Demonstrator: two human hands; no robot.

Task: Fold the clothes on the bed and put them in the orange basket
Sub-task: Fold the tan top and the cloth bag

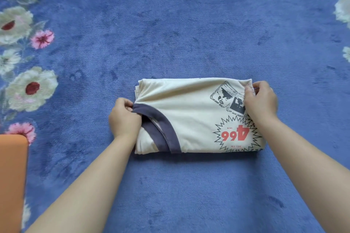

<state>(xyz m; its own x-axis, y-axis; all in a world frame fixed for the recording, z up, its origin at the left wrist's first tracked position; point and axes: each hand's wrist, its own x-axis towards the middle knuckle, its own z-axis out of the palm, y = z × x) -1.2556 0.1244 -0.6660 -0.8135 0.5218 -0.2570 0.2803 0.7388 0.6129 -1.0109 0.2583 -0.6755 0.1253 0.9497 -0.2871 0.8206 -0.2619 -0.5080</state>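
The basket (12,181) shows only as an orange edge, well left of the shirt (189,117). The shirt, cream and folded to a rectangle, lies flat on the blue blanket (189,24). At its left end, the left hand (124,119) pinches the dark collar (161,130). At its right end, the right hand (261,100) grips the far corner, probably the hem.

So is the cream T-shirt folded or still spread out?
Folded: the cream T-shirt lies as a compact layered rectangle, stacked edges showing at its left side.

Orange basket (12,181) cut by left edge
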